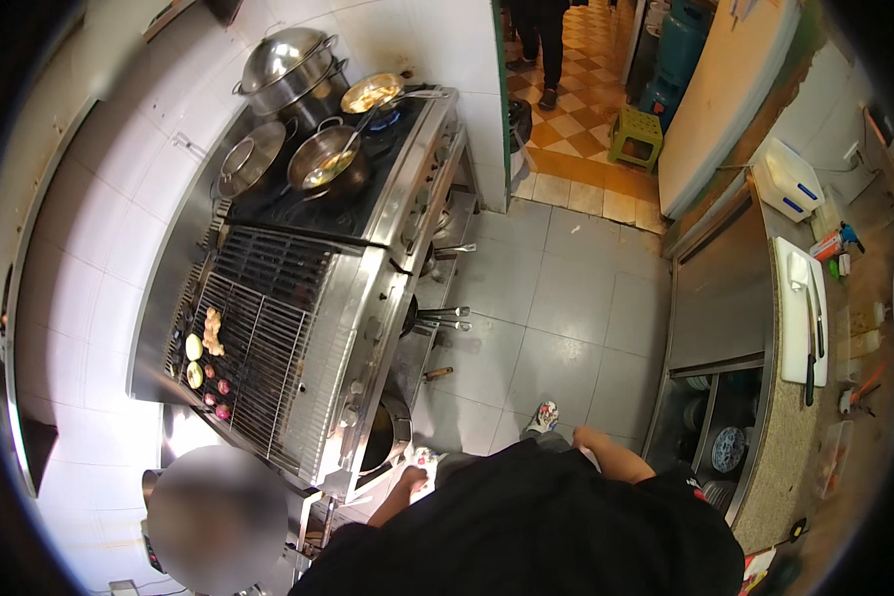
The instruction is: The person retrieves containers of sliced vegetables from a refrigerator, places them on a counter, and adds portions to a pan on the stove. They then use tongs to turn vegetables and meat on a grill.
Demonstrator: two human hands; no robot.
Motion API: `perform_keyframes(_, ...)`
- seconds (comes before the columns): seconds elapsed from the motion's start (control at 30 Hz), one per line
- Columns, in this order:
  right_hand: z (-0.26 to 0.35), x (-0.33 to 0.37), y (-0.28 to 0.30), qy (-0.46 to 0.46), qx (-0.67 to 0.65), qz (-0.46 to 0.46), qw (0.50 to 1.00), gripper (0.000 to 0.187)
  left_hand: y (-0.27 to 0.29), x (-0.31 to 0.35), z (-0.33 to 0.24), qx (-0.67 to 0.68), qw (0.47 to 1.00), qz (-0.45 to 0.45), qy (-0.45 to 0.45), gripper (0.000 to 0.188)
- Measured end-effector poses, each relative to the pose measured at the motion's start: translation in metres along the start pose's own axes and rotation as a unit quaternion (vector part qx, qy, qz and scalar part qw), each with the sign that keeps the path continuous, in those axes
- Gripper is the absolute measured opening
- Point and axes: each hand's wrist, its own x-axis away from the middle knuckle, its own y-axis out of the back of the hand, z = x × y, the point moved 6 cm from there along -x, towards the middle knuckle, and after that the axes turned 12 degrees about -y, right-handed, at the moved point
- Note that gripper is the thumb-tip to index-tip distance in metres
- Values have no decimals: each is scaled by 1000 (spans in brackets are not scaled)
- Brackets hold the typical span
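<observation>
My left hand (411,480) hangs low beside the front of the steel range (368,328), its fingers curled in; what they hold, if anything, is hidden. My right hand (590,439) is out over the floor, closed, with a small pale patch just below it that I cannot make out. Nearest my left hand is a large pot (387,437) on the range's lower shelf. On the grill rack (278,338) lie a ginger root (213,332), two pale halved pieces (194,347) and several small reddish-purple bulbs (223,410).
A steel pan with a ladle (328,164), a shallow pan (372,93) and a stacked steamer (288,70) stand on the burners. Pan handles (447,313) jut over the floor. Rightward, a counter holds a white cutting board (797,308) and knives. Another person (546,45) stands beyond the doorway.
</observation>
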Motion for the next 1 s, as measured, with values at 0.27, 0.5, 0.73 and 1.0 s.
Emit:
perform_keyframes(0.27, -110, -31, 75, 10, -455, -82, 886, 23, 89, -121, -292, -142, 975, -117, -129, 41)
perform_keyframes(0.5, -190, -23, 26, -201, -442, 70, 871, 22, 122, -231, -455, -237, 962, 58, -122, 51)
perform_keyframes(0.73, -207, -48, 55, -218, -442, 84, 866, 29, 197, -390, -522, -319, 920, 153, -172, 40)
perform_keyframes(1.0, -202, -70, 288, -59, -659, -309, 684, 41, 345, -519, -678, -705, 566, 182, -386, 27)
